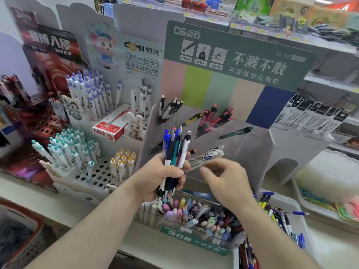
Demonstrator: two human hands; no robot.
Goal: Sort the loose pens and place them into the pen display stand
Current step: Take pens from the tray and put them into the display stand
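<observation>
At centre frame, the left hand grips a bundle of pens upright, fingers curled round the barrels; blue, teal, black and white bodies fan out above the fist, tips poking out below. Just right of it, the right hand pinches a white pen with blue lettering between thumb and fingertips, the pen lying nearly level and blurred, its far end at the front wall of the clear pen display stand.

Stand sits centre to right of centre, with a green header card and pastel colour stripes beneath. Its compartments hold a few sorted groups: black-and-white pens at upper left, a black-and-yellow pen beside them, red-and-black pens in the middle, a single dark green pen lying tilted to the right.

Lower centre, a clear box of pastel pens stands below the hands. Lower right, a white tray holds loose pens, mixed blue, yellow and black.

Left of frame, a perforated white stand holds purple-capped pens above, teal-capped pens lower left and yellow-capped pens near the left wrist. A red pen box lies on it.
</observation>
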